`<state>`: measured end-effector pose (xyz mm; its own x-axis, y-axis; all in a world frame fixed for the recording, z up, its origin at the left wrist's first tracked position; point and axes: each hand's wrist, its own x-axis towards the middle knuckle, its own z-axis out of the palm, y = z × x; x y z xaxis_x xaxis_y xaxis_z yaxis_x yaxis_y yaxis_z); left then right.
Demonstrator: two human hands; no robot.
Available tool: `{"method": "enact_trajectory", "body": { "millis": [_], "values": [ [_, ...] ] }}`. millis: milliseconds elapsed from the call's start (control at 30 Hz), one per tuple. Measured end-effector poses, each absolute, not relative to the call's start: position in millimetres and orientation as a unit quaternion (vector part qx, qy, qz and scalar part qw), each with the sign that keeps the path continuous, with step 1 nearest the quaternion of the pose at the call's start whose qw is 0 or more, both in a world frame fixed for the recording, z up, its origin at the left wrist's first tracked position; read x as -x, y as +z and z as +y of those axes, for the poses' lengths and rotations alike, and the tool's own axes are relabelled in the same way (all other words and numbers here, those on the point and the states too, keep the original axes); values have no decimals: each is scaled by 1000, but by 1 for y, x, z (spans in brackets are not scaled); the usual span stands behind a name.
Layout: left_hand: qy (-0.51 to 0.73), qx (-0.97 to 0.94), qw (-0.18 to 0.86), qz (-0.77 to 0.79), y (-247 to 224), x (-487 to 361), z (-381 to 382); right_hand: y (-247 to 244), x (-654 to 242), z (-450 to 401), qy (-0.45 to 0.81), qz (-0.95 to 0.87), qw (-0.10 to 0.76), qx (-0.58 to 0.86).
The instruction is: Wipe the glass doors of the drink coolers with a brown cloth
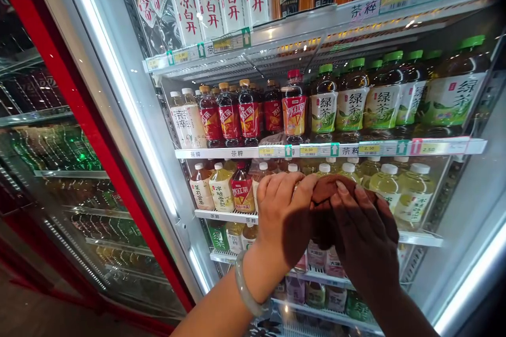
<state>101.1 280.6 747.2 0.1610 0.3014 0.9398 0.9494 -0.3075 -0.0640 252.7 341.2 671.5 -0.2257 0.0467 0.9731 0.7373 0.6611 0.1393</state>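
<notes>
My left hand (281, 216), with a pale bangle at the wrist, is raised in front of the lower shelves of a lit drinks fridge. Its fingers are curled against a dark reddish-brown thing (324, 187) that I cannot identify. On the other side of it, my right hand (363, 226) lies in deep shadow, its fingers bent and close together over the thing. Behind both hands stand white-capped bottles (389, 181) on a shelf. Above them are red-labelled bottles (249, 116) and green-capped bottles (353, 97).
Large clear water bottles (184, 8) line the top shelf. Shelf edges with price tags (308, 150) cross the view. A red door frame (90, 131) slants down on the left, with another stocked fridge (59, 142) beyond it. Smaller bottles (336, 297) fill the bottom shelves.
</notes>
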Motion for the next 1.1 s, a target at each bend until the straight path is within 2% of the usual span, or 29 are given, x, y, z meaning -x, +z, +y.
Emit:
{"method": "enact_trajectory", "body": {
  "millis": [133, 267, 367, 633, 767, 900, 967, 1100],
  "values": [
    [-415, 732, 368, -396, 731, -115, 272, 675, -251, 347, -301, -719, 576, 246],
    [-341, 725, 395, -449, 704, -106, 290, 666, -237, 353, -294, -695, 603, 258],
    [-332, 712, 412, -463, 692, -90, 306, 664, -227, 360, -305, -690, 604, 255],
    [-389, 670, 429, -464, 719, -124, 330, 700, -250, 385, -337, -658, 638, 217],
    [-377, 681, 440, -448, 695, -145, 332, 658, -269, 391, -311, -649, 643, 262],
    [-362, 704, 429, -436, 665, -132, 322, 619, -259, 385, -265, -642, 658, 290],
    [-363, 695, 426, -451, 667, -124, 319, 627, -250, 383, -272, -663, 643, 270],
    [-397, 670, 421, -465, 701, -132, 329, 677, -255, 388, -305, -671, 632, 239]
  ]
}}
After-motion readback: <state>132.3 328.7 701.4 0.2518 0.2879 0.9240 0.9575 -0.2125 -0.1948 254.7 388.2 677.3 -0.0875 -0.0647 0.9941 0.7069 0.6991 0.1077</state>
